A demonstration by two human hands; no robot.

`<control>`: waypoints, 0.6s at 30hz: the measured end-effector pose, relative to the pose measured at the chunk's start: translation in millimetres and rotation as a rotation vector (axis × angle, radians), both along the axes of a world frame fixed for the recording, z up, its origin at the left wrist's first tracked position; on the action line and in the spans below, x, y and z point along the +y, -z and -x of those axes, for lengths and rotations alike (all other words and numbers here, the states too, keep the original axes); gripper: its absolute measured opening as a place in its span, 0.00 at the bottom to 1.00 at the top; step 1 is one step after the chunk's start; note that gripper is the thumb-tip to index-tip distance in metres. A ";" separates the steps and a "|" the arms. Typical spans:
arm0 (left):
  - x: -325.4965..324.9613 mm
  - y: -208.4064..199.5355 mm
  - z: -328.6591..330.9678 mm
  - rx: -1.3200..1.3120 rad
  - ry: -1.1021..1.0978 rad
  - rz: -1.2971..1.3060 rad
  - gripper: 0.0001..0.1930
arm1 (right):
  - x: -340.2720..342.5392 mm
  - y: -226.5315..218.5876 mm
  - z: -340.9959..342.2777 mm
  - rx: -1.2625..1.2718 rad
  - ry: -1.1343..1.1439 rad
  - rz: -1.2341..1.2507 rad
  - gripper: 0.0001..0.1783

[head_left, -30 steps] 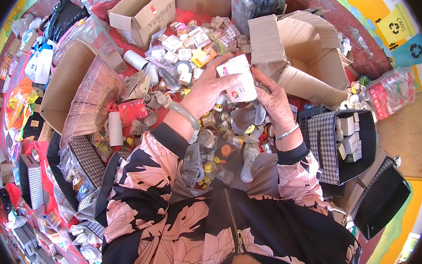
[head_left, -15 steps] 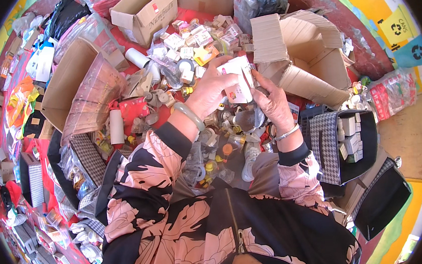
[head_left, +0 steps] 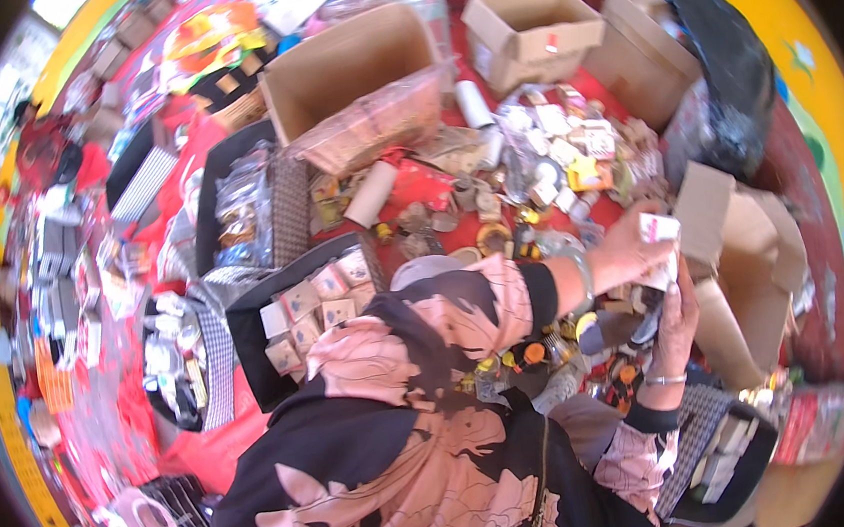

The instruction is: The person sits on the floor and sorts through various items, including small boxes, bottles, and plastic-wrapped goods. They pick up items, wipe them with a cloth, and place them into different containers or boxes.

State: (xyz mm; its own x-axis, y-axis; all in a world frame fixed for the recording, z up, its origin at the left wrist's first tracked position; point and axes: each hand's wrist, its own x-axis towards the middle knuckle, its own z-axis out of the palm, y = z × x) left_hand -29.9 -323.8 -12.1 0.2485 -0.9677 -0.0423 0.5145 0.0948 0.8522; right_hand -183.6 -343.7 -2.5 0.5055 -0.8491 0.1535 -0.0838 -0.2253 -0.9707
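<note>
A small white box with pink print [head_left: 659, 229] is in my hands, at the right of the view. My left hand [head_left: 625, 246] grips it, its fingers partly hidden. Just below, my right hand [head_left: 677, 327] reaches up with its fingertips at the lower part of the box, also holding it; the picture is somewhat blurred there. Beyond my left hand lies a heap of small white boxes [head_left: 572, 140] on red cloth, with a yellow piece [head_left: 590, 173] among them. Bottles and caps [head_left: 530, 354] lie beneath my forearms.
An opened cardboard box [head_left: 744, 275] stands right of my hands. Further cardboard boxes [head_left: 357, 88] [head_left: 536, 53] stand at the back, beside a black plastic bag [head_left: 726, 66]. Left of my arm, a black bin [head_left: 261, 378] holds several small boxes. A checked bin [head_left: 694, 440] is at lower right.
My view has swung left, so the surroundings and both hands appear further right. The small box stays in my hands, tilted more. The bin of small boxes at left has come into view.
</note>
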 end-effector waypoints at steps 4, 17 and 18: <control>-0.6 4.9 -1.0 -0.133 -0.067 0.113 0.32 | 3.2 2.9 -10.1 -0.188 0.043 -0.270 0.32; 18.8 -7.8 -6.8 -0.065 -0.190 -0.108 0.49 | -6.0 30.5 -24.3 -0.363 0.136 -0.464 0.24; 17.4 -6.3 -5.4 -0.047 -0.203 -0.106 0.50 | -9.3 33.8 -22.0 -0.341 0.148 -0.480 0.26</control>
State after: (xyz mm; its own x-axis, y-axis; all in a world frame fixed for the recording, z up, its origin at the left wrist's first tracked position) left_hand -24.5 -306.4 -5.8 0.4413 -0.8887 -0.1244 0.4531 0.1010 0.8857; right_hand -161.6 -352.9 -36.4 0.3667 -0.9210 -0.1310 0.2532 0.2344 -0.9386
